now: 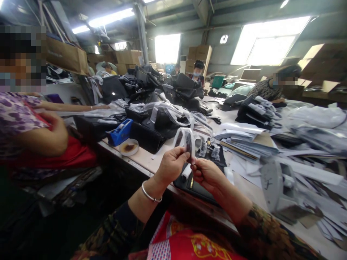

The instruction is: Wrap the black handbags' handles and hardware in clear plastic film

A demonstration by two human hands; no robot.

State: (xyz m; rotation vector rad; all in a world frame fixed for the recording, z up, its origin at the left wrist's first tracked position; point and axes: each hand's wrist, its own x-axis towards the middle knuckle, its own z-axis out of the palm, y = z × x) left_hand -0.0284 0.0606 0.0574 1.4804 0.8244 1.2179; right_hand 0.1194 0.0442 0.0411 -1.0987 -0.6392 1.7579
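Left hand (173,163) and right hand (207,174): fingers pinching one plastic-wrapped strap (187,141), raised above the near edge of the worktable (159,153). Black bag (199,186): beneath, at that edge. Blue tape dispenser (120,132), round dish (129,147): leftward, same edge. Tape-dispenser side: narrow bare strip.
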